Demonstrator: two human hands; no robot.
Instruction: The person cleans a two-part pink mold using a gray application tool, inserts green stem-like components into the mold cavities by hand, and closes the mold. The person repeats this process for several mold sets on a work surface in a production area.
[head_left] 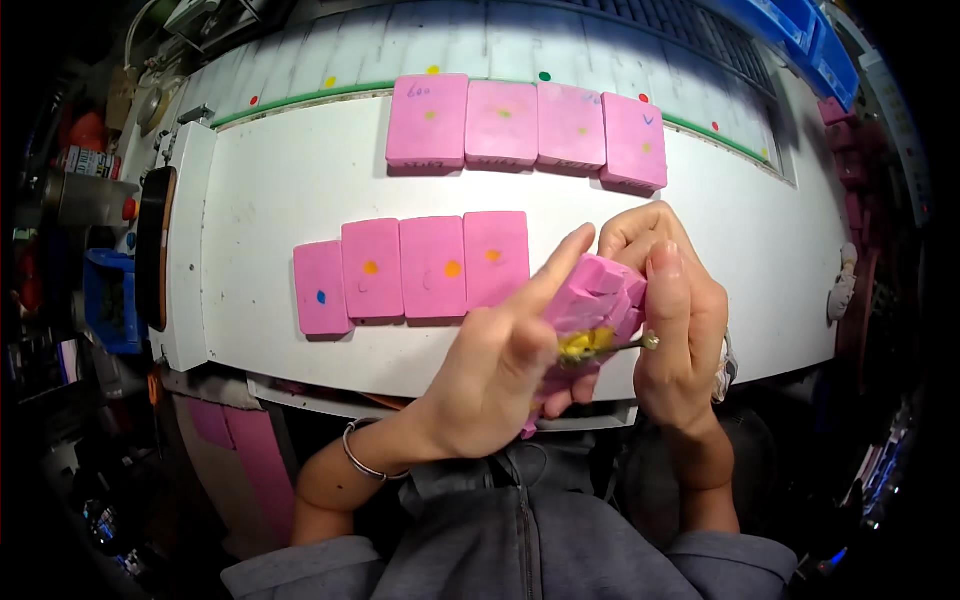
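Over the front of the table, both hands hold a pink rubbery mold (pixel 597 290) with a notched, jagged face. My left hand (pixel 485 375) is closed on its left side, the index finger stretched up along it and other fingertips showing below. My right hand (pixel 680 330) grips its right edge with curled fingers, thumb raised. Bright yellow material (pixel 585 347) shows on the mold, partly blurred. From it a thin dark rod (pixel 630 346) with a pale tip points toward my right hand. Part of the mold is hidden behind my left hand.
Ahead on the white table (pixel 270 190) lies a row of pink blocks (pixel 500 125) with green dots. A nearer row of pink blocks (pixel 433 268) has orange and blue dots. A green strip (pixel 330 98) borders the far panel. Blue bins (pixel 800 40) stand at the far right.
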